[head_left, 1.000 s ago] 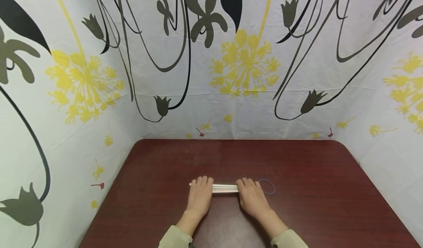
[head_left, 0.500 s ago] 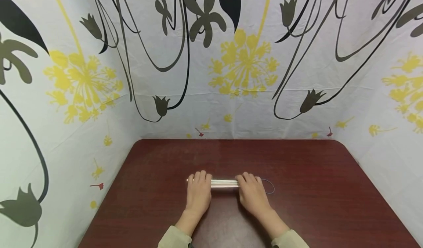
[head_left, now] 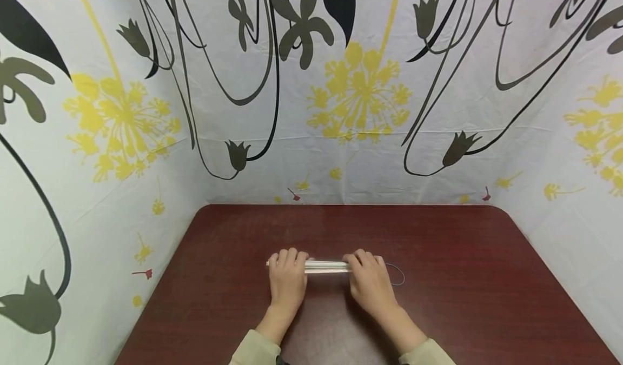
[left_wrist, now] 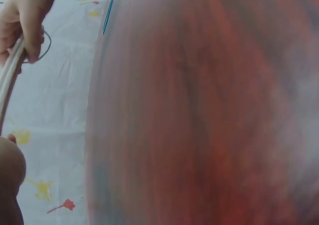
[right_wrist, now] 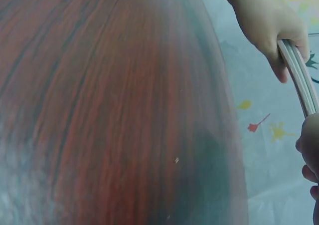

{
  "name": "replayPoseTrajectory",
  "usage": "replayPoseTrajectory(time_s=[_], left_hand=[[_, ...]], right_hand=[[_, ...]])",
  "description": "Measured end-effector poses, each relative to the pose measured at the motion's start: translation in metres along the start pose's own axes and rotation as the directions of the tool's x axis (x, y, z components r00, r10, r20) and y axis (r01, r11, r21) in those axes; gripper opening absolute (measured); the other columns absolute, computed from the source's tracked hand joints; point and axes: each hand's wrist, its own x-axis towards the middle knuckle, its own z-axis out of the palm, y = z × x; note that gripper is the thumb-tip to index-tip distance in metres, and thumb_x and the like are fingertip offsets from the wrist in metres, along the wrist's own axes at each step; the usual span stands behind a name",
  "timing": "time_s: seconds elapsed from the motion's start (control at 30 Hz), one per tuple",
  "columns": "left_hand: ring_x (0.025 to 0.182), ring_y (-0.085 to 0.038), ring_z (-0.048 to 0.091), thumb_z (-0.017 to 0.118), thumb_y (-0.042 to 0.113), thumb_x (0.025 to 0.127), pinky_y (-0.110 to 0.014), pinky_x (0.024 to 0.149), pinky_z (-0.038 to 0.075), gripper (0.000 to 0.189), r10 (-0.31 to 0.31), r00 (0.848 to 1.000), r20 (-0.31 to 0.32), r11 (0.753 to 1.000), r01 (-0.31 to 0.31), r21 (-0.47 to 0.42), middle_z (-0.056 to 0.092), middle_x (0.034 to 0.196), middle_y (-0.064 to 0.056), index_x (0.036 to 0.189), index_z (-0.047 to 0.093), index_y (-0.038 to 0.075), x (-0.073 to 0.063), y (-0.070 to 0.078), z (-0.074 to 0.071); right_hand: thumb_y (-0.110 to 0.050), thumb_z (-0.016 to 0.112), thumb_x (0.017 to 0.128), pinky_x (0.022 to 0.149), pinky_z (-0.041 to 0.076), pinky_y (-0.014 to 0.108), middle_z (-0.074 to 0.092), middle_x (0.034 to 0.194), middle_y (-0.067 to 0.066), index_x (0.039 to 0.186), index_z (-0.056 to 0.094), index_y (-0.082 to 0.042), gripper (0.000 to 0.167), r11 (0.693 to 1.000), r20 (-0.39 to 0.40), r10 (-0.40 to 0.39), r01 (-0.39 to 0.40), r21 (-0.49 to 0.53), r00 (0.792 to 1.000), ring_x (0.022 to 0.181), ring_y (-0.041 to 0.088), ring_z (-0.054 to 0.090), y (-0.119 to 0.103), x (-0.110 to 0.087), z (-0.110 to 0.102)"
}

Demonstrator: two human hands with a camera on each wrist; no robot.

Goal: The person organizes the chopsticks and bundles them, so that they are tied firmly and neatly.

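Observation:
A bundle of slim, pale sticks, chopstick-like [head_left: 327, 267], lies crosswise between my two hands. My left hand [head_left: 287, 278] grips it near its left end, and a short tip pokes out past the fingers. On its right part, my right hand [head_left: 370, 281] holds it from above, hiding that end. The left wrist view shows the bundle [left_wrist: 11, 78] running from one hand to the other, lifted over the table. Several sticks lie side by side in the bundle [right_wrist: 301, 80] in the right wrist view. A thin bluish loop, like a rubber band [head_left: 404, 276], rests just right of my right hand.
The dark red wooden table [head_left: 438, 246] has rounded far corners. White cloth walls [head_left: 340, 186] with printed flowers stand close behind it and along both sides. In the left wrist view, the thin loop [left_wrist: 108, 15] appears as a narrow blue-green line on the table.
Both hands have moved slightly up and away with the bundle; the left has also shifted left, so more of the bundle shows between them. The thin loop has stayed in place.

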Motion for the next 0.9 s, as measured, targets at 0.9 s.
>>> replayPoseTrajectory(time_s=[0.9], left_hand=[[0.081, -0.026, 0.072, 0.068, 0.026, 0.092, -0.038, 0.077, 0.057, 0.021, 0.005, 0.996, -0.085, 0.993, -0.015, -0.113, 0.071, 0.079, -0.004, 0.079, 0.073, 0.009, 0.028, -0.008, -0.017]], right_hand=[[0.004, 0.065, 0.08, 0.068, 0.045, 0.041, 0.065, 0.093, 0.005, 0.098, 0.073, -0.009, 0.023, 0.992, -0.205, -0.112, 0.121, 0.03, 0.972, 0.074, 0.023, 0.062, -0.012, 0.023, -0.022]])
